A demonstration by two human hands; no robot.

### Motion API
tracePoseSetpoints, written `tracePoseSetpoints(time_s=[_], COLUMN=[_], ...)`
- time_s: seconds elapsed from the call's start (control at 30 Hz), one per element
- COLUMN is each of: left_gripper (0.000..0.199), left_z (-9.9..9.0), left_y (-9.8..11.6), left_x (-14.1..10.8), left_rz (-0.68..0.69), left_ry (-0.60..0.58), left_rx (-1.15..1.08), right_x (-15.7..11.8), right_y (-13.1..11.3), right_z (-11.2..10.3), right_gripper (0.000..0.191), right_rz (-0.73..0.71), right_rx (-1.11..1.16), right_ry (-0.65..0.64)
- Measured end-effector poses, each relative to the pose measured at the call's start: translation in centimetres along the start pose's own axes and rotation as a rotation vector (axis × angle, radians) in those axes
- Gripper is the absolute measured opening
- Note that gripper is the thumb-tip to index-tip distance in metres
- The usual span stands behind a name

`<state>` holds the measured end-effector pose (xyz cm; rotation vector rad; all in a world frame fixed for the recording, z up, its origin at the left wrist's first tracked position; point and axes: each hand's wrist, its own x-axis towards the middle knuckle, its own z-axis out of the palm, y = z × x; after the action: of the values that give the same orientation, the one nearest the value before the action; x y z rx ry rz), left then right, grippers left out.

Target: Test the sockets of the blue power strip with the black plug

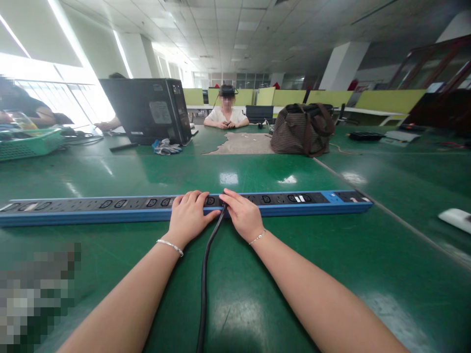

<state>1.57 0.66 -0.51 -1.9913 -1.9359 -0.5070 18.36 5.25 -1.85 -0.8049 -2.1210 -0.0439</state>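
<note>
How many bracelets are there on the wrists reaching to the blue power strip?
2: a thicker bracelet behind the left hand, and a thin bracelet behind the right hand, which holds the black cable.

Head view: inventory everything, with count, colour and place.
Table: count unclear, green, beneath
Power strip: one, blue and black, across table
Cable: one, black, at strip's middle
Computer tower: one, black, back left
Gloves: count unclear, white and blue, by tower
Basket: one, green, far left
Bag: one, brown, back right
Device: one, white, right edge
Small clutter: several, back, unclear
Partitions: several, yellow-green, background
Seated person: one, white top, opposite
Second person: one, dark top, far left
Left hand: one, bare, on strip
Right hand: one, bare, on cable
</note>
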Motion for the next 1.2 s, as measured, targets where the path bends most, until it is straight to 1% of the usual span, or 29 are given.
tracePoseSetpoints(time_s=[0.1, 0.2, 0.27, 0.37, 0.4, 0.47, 0.57, 0.67, 0.77, 0.87, 0.93, 1.0, 1.1, 1.2], left_gripper=[0.054, 0.054, 0.054, 0.055, 0.056, 0.056, 0.057, 0.057, 0.058, 0.058, 0.059, 0.059, 0.059, 0.060], left_z=[0.0, 0.1, 0.1, 0.1, 0.1, 0.0, 0.0, 0.0, 0.1, 0.2, 0.2, 0.1, 0.1, 0.1], left_y=[0.0, 0.0, 0.0, 0.0, 0.0, 0.0, 0.0, 0.0, -0.1, -0.2, -0.2, -0.2, -0.2, -0.1], left_x=[0.0, 0.0, 0.0, 0.1, 0.1, 0.1, 0.1, 0.1, 0.1, 0.2, 0.2, 0.2, 0.2, 0.2], left_rz=[0.004, -0.002, -0.006, -0.012, -0.013, -0.014, -0.022, -0.022, -0.017, -0.004, 0.000, -0.004, -0.009, -0.008], left_ry=[0.008, 0.003, 0.001, -0.004, -0.006, -0.011, -0.019, -0.018, -0.015, -0.010, -0.008, -0.011, -0.016, -0.013], left_rx=[0.001, 0.004, 0.007, 0.010, 0.008, 0.002, 0.002, 0.003, 0.000, -0.005, -0.009, -0.012, -0.013, -0.013], right_x=[0.0, 0.2, 0.7, 1.4, 1.6, 1.8, 1.8, 1.8, 1.4, 0.6, -0.2, -0.8, -1.3, -1.3], right_y=[-0.1, -0.2, 0.0, 0.9, 1.3, 1.9, 2.3, 2.7, 4.3, 7.0, 8.6, 9.7, 10.3, 10.4], right_z=[0.0, 0.0, -0.1, -0.2, -0.2, -0.1, -0.4, -1.5, -3.8, -6.7, -8.4, -9.4, -10.2, -10.4], right_gripper=[0.033, 0.031, 0.031, 0.029, 0.028, 0.025, 0.025, 0.026, 0.026, 0.025, 0.023, 0.022, 0.022, 0.021], right_rz=[-0.005, -0.002, 0.074, 0.263, 0.305, 0.339, 0.323, 0.284, 0.189, 0.071, 0.062, 0.072, 0.050, 0.020], right_rx=[0.019, 0.094, 0.180, 0.321, 0.357, 0.405, 0.416, 0.348, 0.205, 0.064, 0.025, 0.002, -0.022, -0.062], right_ry=[0.009, 0.044, 0.144, 0.358, 0.397, 0.430, 0.431, 0.428, 0.416, 0.352, 0.299, 0.231, 0.167, 0.147])
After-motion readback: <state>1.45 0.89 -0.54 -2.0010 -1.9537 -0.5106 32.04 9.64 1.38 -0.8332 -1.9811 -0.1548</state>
